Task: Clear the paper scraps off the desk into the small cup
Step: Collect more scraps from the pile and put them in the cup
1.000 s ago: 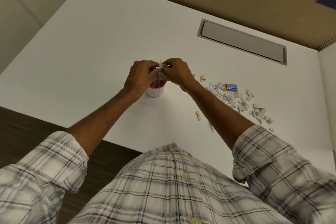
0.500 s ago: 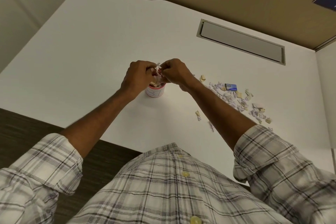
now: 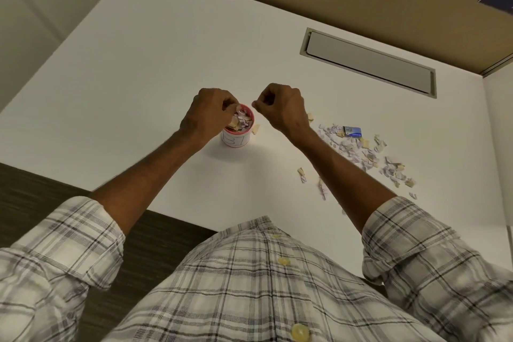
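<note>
Seen from the head camera, a person in a plaid shirt worked over a white desk point(image 3: 138, 69), both forearms reaching away from the body. The left hand point(image 3: 206, 110) sat curled over the near-left rim of the small cup point(image 3: 236, 139), its fingertips pinched among scraps already heaped to the brim; whether it gripped one or only pressed them down could not be told. The right hand point(image 3: 280, 107), loosely clenched with thumb and forefinger pinched, hovered just right of the cup and appeared to carry nothing. One scrap point(image 3: 255, 129) lay against the cup's right side. The main spread of paper scraps point(image 3: 361, 151) lay to the right of the hands, beyond the right forearm, running in a band from far-left to near-right, with a small blue item point(image 3: 352, 131) at its far end and a few strays point(image 3: 302, 175) nearer the body. The right hand was plainly the closer to that spread, so the next gather would likely fall to it, swinging right and back to a nearly full cup
</note>
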Available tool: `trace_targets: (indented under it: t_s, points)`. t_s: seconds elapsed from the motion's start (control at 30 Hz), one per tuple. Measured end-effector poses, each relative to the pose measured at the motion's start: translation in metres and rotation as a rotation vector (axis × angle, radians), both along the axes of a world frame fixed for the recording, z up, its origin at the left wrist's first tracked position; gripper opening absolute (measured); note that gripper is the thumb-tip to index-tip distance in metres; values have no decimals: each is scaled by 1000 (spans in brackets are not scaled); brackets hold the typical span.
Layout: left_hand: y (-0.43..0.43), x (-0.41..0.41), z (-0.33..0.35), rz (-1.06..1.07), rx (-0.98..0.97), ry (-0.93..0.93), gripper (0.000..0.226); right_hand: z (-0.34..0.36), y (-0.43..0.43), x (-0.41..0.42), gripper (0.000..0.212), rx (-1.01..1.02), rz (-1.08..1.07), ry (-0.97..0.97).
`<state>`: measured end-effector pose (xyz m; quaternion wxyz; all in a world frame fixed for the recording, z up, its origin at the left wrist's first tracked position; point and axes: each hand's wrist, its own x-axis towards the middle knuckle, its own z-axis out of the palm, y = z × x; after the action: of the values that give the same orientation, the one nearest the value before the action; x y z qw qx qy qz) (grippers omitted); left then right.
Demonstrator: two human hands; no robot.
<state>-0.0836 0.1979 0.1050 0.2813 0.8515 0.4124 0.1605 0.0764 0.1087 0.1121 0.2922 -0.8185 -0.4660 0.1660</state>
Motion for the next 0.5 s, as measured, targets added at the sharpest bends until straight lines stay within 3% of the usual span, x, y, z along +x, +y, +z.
trace_targets:
  t_s: [0.07, 0.17, 0.33, 0.5]
  points:
    - [-3, 4, 0, -57, 21, 40, 24, -12, -9, 12, 13, -25, 25, 9]
    - [-5, 12, -5, -136, 16, 162, 27, -36, -23, 24, 38, -165, 93, -24]
    - [-8, 22, -12, -206, 2, 379, 31, -75, -40, 17, 71, -469, 549, -259]
    - [-8, 32, -8, -152, -107, 455, 33, -95, -49, 11, 68, -508, 635, -367]
